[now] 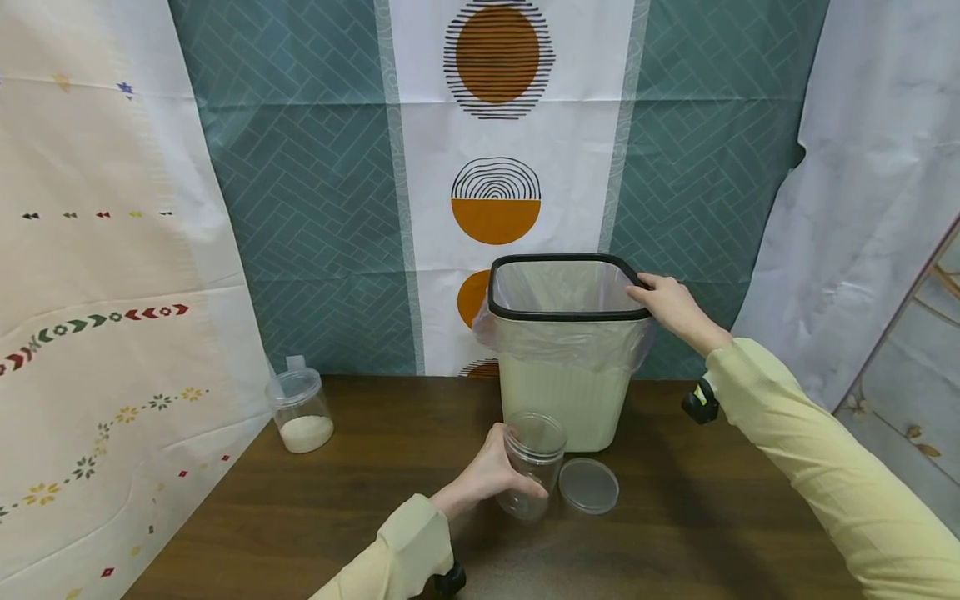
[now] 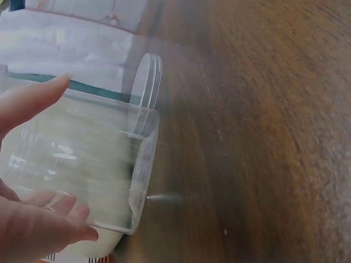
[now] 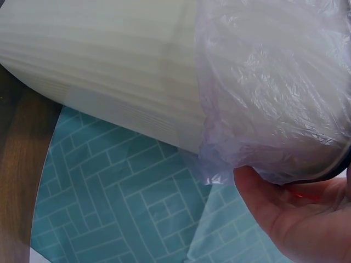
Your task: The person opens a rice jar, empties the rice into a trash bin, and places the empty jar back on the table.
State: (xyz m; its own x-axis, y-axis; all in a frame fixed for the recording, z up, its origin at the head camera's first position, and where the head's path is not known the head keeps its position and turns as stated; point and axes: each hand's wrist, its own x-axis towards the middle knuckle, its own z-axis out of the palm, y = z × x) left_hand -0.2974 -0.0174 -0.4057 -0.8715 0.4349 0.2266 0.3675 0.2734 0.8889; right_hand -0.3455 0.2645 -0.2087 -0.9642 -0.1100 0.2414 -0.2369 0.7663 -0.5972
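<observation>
Two grips: left hand [image 1: 498, 471] curled round a clear, cylindrical plastic jar [image 1: 536, 442], upright or nearly so, just in front of a cream, ribbed plastic bin [image 1: 564, 396]; right hand [image 1: 677, 312] holding the bin's black rim [image 1: 570, 317] at the right, probably to steady bin and translucent liner bag [image 1: 573, 344]. Clear round lid [image 1: 589, 486] lies flat on the brown wooden tabletop [image 1: 675, 533] beside the jar, likely leaving its mouth free.

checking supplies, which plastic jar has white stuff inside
The lidded plastic jar at far left holds white contents; the clear jar in the left hand looks empty.
</observation>
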